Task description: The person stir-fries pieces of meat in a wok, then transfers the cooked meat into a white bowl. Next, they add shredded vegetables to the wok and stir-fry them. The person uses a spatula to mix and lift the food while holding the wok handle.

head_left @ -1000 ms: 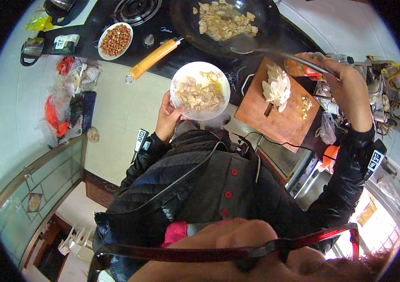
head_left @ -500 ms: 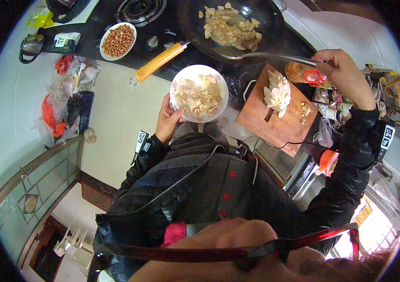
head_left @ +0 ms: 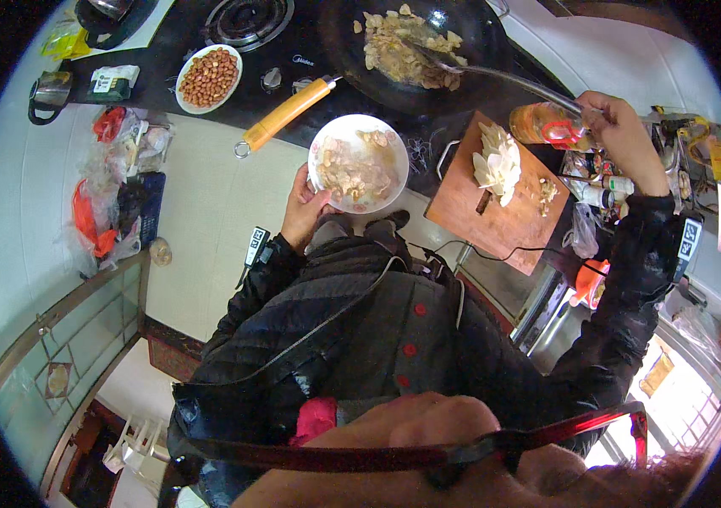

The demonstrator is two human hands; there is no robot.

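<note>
My left hand (head_left: pixel 303 210) holds a white bowl (head_left: pixel 360 201) by its left rim, thumb over the edge. The bowl has a pinkish pattern inside its rim and holds some slices of cooked-looking meat (head_left: pixel 348 173). My right hand (head_left: pixel 623 135) is closed round the end of a long metal spatula (head_left: pixel 517 82). The spatula's head reaches among the meat slices (head_left: pixel 399 55) in a dark wok (head_left: pixel 487 59), partly hidden by them. The wok's yellow wooden handle (head_left: pixel 288 117) sticks out over the front of the stove.
A white dish of peanuts (head_left: pixel 209 79) stands left of the wok by the burner (head_left: pixel 249 21). To the right lie a wooden cutting board (head_left: pixel 470 190) with pale sliced pieces (head_left: pixel 498 163) and chopped bits, a jar (head_left: pixel 538 125), several bottles and a dark cord (head_left: pixel 496 261).
The spatula's head has moved from the wok's near side up into the meat. Fewer slices show in the bowl. My left hand has hardly moved.
</note>
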